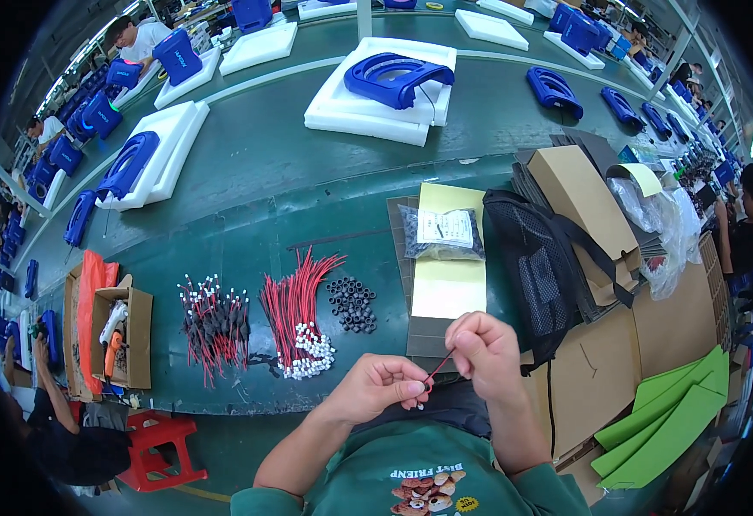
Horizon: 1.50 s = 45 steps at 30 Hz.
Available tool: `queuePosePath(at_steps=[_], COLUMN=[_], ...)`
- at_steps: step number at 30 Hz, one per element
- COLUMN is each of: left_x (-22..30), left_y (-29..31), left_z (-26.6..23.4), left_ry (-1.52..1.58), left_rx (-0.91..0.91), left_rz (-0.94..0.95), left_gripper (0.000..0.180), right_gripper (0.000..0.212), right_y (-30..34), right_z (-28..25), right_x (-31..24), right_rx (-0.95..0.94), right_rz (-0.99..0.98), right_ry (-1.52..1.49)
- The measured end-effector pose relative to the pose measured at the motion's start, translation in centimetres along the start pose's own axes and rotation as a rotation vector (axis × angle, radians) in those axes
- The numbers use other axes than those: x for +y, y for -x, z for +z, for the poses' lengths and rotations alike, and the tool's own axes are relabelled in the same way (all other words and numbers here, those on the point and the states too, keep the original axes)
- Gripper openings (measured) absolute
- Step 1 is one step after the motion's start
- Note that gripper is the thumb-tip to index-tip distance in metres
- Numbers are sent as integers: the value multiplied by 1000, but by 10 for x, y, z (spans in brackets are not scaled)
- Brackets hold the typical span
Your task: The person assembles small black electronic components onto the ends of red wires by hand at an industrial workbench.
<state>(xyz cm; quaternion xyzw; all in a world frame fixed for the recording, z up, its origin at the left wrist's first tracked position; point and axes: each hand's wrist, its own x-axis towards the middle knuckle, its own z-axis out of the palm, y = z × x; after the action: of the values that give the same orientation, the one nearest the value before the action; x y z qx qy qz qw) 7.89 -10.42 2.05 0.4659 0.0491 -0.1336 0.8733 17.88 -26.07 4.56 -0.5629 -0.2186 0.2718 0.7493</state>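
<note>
A thin red-and-black wire (439, 368) stretches between my hands, close in front of my body at the table's near edge. My left hand (383, 389) is closed in a pinch on its lower end, where a small loop and a pale tip show. Higher and to the right, my right hand (485, 351) pinches the other end between thumb and fingers. On the green table to the left lie a pile of black ring-shaped parts (352, 304), a bundle of red wires (295, 297) with white connectors, and a bundle of wires with dark sleeves (215, 323).
A labelled plastic bag (445, 230) of dark parts rests on yellow-topped cardboard. Beside it are a black mesh bag (527, 267) and cardboard boxes. An open box (140, 335) holds an orange-and-white tool. Beyond, blue housings (398, 79) sit on white foam. Other people sit nearby.
</note>
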Motion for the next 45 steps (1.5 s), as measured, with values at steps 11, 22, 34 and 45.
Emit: queuePosePath(at_steps=[11,22,34,45], left_x=[-10,-9,-14,1], left_y=[-4,-4,0,-4], left_z=[-5,-1,5,5], left_ry=[78,111,116,-336], left_rx=[-106,45,117,398], left_rz=[-120,-31,-8,423], left_gripper=[19,16,13,37], right_gripper=[14,13,17,14], right_y=[1,4,9,14], right_z=[4,0,-3,-2], right_x=[0,7,-1,-15], right_rx=[-8,53,66,207], right_rz=[105,78,100,-637], right_ry=[-214,-157,-139,376])
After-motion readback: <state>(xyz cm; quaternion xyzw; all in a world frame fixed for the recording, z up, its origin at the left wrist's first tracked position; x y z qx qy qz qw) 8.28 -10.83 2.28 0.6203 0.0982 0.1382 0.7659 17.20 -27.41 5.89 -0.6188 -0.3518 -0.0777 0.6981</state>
